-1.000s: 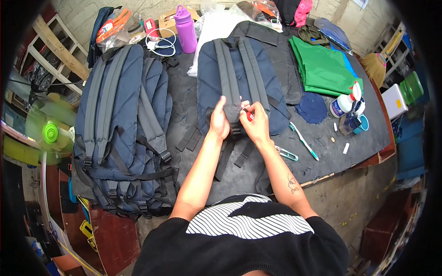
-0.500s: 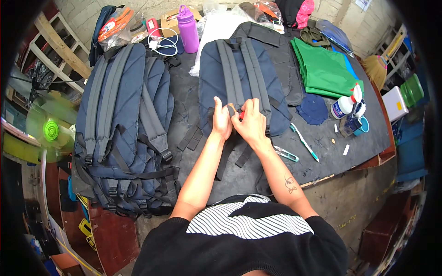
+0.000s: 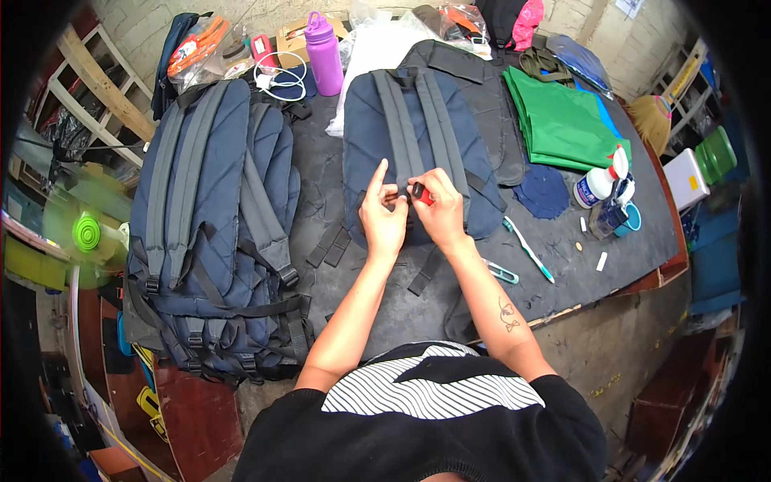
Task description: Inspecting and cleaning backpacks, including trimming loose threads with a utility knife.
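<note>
left grip (image 3: pixel 384 221), index finger (image 3: pixel 377 178) raised; right grip (image 3: pixel 442 213) curled; both forearms (image 3: pixel 347 313) reaching forward

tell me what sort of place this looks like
Probably a small bag workshop: a navy fabric backpack with grey straps lies on a broad black worktable, between a stack of similar navy backpacks and a folded, glossy green sheet.

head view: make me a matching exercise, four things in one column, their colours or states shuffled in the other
1. right hand
2. bottle
3. folded sheet
4. toothbrush

A. white and teal, lying flat
B. purple, standing upright
C. gripping a small red and black object
D. green, lying flat

Pairs: 1-C; 2-B; 3-D; 4-A
</note>
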`<state>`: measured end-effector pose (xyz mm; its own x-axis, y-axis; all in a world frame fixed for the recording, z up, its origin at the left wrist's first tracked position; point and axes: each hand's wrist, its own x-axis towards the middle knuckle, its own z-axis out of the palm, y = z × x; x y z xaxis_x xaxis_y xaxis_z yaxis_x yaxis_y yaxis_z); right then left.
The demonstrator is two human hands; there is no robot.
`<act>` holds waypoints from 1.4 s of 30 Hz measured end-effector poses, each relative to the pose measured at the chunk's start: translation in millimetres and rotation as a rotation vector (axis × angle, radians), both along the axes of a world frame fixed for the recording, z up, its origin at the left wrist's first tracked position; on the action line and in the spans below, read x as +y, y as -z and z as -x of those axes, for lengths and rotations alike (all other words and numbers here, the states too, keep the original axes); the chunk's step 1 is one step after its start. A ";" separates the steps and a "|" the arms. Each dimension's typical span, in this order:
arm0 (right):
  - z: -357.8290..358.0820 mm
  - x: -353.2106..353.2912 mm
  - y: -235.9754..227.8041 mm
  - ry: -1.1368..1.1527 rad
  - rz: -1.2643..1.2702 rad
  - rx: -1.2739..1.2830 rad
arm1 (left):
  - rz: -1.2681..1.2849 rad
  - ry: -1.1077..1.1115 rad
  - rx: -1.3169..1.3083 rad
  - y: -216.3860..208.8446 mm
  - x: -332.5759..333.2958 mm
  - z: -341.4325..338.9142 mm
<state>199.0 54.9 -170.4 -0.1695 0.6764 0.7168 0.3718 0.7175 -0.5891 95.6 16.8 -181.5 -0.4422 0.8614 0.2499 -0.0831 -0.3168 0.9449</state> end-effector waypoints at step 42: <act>5.0 -22.6 13.9 0.159 0.665 -0.111 | 0.039 0.201 0.014 35.5 11.8 -0.3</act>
